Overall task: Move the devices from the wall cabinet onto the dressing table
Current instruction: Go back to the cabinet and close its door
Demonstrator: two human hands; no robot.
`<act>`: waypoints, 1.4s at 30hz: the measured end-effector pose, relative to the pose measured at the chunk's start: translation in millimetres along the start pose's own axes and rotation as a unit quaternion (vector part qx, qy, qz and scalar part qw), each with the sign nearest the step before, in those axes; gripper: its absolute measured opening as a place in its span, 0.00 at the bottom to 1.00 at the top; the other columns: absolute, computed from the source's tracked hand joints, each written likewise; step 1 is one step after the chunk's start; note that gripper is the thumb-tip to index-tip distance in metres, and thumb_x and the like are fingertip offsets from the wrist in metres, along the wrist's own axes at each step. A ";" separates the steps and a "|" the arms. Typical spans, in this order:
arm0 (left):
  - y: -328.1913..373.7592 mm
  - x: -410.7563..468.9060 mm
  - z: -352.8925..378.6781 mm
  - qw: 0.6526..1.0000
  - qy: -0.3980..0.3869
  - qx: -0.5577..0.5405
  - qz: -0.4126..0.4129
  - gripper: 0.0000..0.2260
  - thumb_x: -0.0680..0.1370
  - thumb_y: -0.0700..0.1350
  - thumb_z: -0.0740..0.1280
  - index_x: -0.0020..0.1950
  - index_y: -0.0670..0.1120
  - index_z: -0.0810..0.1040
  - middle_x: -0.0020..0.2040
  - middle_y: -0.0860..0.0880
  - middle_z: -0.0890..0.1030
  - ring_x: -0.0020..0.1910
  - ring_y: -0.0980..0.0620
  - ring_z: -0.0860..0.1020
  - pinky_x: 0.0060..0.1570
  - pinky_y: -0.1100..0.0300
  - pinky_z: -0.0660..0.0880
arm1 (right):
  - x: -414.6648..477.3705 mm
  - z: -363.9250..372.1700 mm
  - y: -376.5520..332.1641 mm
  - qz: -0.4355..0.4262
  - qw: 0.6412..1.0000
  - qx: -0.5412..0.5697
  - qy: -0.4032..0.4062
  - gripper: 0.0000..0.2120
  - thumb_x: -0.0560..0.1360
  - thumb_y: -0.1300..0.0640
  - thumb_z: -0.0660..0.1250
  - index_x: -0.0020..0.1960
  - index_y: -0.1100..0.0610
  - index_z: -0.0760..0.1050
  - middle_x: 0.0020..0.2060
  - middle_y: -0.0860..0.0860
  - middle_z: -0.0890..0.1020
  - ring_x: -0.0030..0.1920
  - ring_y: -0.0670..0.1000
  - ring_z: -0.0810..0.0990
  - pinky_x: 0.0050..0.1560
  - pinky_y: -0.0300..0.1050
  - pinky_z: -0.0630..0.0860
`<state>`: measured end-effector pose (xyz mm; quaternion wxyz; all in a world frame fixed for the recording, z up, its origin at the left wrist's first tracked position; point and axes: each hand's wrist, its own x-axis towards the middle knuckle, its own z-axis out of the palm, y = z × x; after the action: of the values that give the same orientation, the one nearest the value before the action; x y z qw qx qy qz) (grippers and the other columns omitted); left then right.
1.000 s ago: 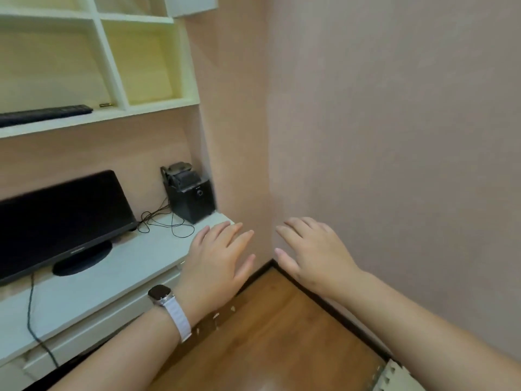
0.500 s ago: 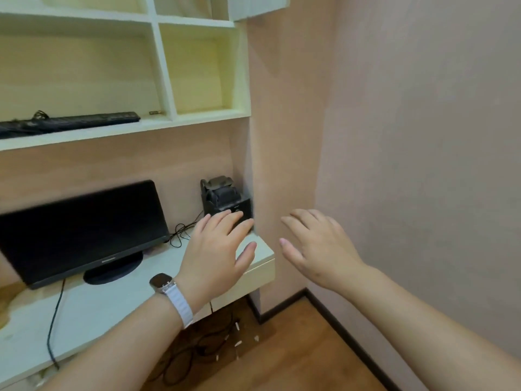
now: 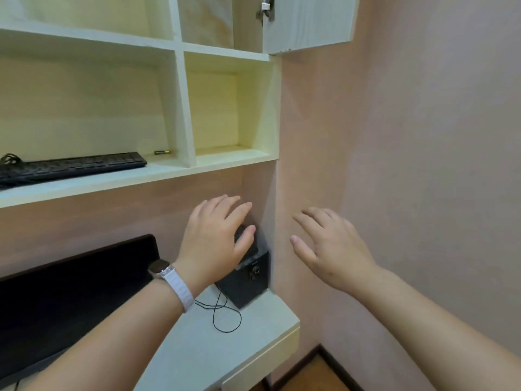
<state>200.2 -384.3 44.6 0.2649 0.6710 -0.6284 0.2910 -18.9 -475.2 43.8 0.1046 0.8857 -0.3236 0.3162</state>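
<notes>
A black keyboard (image 3: pixel 70 166) lies on the lowest shelf of the pale wall cabinet (image 3: pixel 180 108), with a small battery (image 3: pixel 162 152) to its right. Below is the white dressing table (image 3: pixel 214 354). On it stand a black monitor (image 3: pixel 64 294) and a black box-shaped device (image 3: pixel 248 280) in the right corner, with a thin cable (image 3: pixel 225 314). My left hand (image 3: pixel 217 238), with a watch on its wrist, hovers with straight fingers in front of the black device and holds nothing. My right hand (image 3: pixel 329 246) is raised beside it, fingers spread, holding nothing.
A pink wall (image 3: pixel 423 165) closes the right side. An open cabinet door (image 3: pixel 307 21) hangs at the top right. The right-hand cabinet compartment (image 3: pixel 222 114) holds nothing. A strip of wooden floor (image 3: pixel 321 376) shows below the table's corner.
The view has swung up and to the left, bringing more of the wall cabinet into sight. Both hands have risen toward the shelf, still spread and holding nothing.
</notes>
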 end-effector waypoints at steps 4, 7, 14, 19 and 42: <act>-17.8 35.1 9.3 1.000 0.009 0.008 0.002 0.21 0.77 0.55 0.61 0.66 0.48 0.77 0.65 0.46 0.78 0.66 0.43 0.73 0.67 0.44 0.65 | 39.7 9.5 6.0 -0.009 1.000 -0.008 0.010 0.23 0.76 0.43 0.55 0.61 0.57 0.77 0.57 0.54 0.80 0.56 0.59 0.77 0.51 0.53 0.75; -24.8 58.3 17.3 1.000 0.018 0.008 0.001 0.21 0.77 0.55 0.61 0.66 0.48 0.77 0.65 0.46 0.78 0.65 0.44 0.74 0.66 0.46 0.66 | 68.6 17.1 15.4 0.003 1.000 0.027 0.009 0.27 0.76 0.41 0.52 0.65 0.56 0.75 0.61 0.53 0.78 0.61 0.58 0.75 0.56 0.55 0.73; -39.8 119.7 37.5 0.997 0.054 0.057 0.007 0.21 0.76 0.55 0.61 0.64 0.47 0.78 0.62 0.45 0.79 0.61 0.43 0.76 0.61 0.47 0.68 | 144.1 38.3 56.6 0.032 0.988 0.139 0.060 0.32 0.74 0.38 0.50 0.69 0.55 0.71 0.66 0.53 0.74 0.67 0.55 0.70 0.65 0.51 0.66; -53.4 180.1 49.3 0.992 0.090 0.094 -0.008 0.20 0.76 0.55 0.61 0.63 0.47 0.79 0.61 0.45 0.79 0.60 0.42 0.76 0.59 0.48 0.68 | 207.6 42.3 89.8 0.020 0.962 0.247 0.111 0.33 0.72 0.38 0.52 0.70 0.56 0.70 0.65 0.52 0.74 0.66 0.53 0.70 0.64 0.47 0.65; -145.6 315.6 4.1 0.898 0.154 0.390 0.134 0.22 0.77 0.51 0.62 0.68 0.43 0.76 0.72 0.39 0.72 0.71 0.38 0.70 0.69 0.41 0.64 | 380.0 19.8 135.4 -0.160 0.757 0.562 0.292 0.24 0.72 0.45 0.62 0.64 0.41 0.58 0.63 0.36 0.68 0.67 0.37 0.67 0.65 0.32 0.65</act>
<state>358.5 -594.6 271.6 0.0338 0.5769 -0.5000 0.6450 128.7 -779.6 264.3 -0.2731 0.6892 0.1048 0.6629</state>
